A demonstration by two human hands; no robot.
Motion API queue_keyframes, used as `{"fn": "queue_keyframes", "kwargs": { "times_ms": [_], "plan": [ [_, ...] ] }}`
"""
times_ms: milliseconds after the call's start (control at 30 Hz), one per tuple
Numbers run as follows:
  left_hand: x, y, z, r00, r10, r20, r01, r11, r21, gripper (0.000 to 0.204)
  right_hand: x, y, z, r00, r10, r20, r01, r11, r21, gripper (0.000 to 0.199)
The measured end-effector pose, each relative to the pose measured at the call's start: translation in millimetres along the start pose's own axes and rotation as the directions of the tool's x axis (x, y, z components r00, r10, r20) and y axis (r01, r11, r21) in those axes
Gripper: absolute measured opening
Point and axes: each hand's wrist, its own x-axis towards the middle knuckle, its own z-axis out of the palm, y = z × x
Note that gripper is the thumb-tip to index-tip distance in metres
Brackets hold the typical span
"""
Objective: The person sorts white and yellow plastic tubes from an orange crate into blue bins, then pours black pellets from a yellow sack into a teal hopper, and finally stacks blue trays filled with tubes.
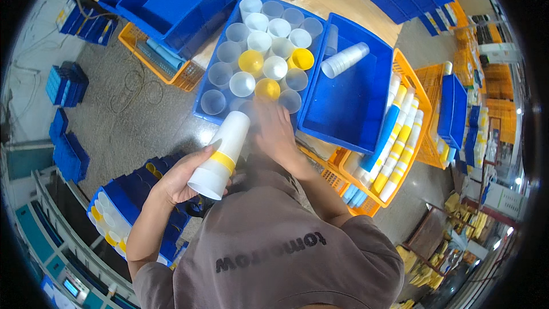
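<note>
My left hand (pixel 182 178) grips a stack of nested plastic cups (pixel 222 154), frosted white with one yellow cup in it, held tilted with the open end toward me. My right hand (pixel 273 129) is blurred at the near edge of a blue crate (pixel 201 98) filled with several upright white and yellow cups (pixel 262 51). Whether that hand holds a cup I cannot tell. To the right stands a second blue crate (pixel 349 103) holding one lying stack of frosted cups (pixel 344 59).
An orange basket (pixel 405 80) on the right holds long stacks of white, yellow and blue cups. Another blue bin with cups (pixel 108 217) sits low at my left. Stacked blue crates (pixel 171 0) and an orange basket (pixel 143 43) stand behind on the grey floor.
</note>
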Motion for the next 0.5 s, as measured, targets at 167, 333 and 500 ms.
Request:
{"fn": "queue_keyframes", "kwargs": {
  "times_ms": [167, 333, 500],
  "plan": [
    [-13.7, -16.6, 3.9, 0.99, 0.129, -0.051, -0.125, 0.99, 0.069, 0.07, -0.2, -30.1, -19.1, 0.751, -0.66, -0.025, 0.654, 0.739, 0.163, 0.048],
    [-41.6, -26.3, -2.2, 0.962, 0.249, -0.114, -0.246, 0.968, 0.042, 0.068, 19.7, -0.8, -13.9, 0.959, -0.272, -0.075, 0.279, 0.954, 0.105, 0.045],
    [-47.1, -34.4, -15.4, 0.893, 0.355, -0.277, -0.348, 0.935, 0.075, 0.069, 21.2, 41.2, 21.8, 0.868, -0.331, 0.37, 0.342, 0.939, 0.037, 0.023]
  ]
}}
